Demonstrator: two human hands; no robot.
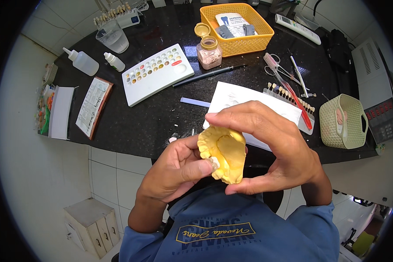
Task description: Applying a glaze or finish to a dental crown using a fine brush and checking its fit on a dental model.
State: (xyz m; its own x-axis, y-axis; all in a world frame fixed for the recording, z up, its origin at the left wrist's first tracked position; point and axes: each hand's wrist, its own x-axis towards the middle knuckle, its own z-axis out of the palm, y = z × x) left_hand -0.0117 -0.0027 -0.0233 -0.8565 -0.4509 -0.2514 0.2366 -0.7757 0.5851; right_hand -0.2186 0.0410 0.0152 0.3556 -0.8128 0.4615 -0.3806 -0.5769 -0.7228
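On the head view I'm seeing the yellow dental cast [233, 150] turning its hollowed face up toward the camera, its toothed rim pointing toward the left hand [174, 168] and its long axis running from the right forefinger down to the right thumb. The cast is sitting between both hands, with the right hand [290, 153] grasping it end to end and the left hand grasping its toothed side, thumb resting by a whitish tooth piece [215, 161]. Beyond the right hand, white paper [236, 92] is lying on the dark worktop [131, 126].
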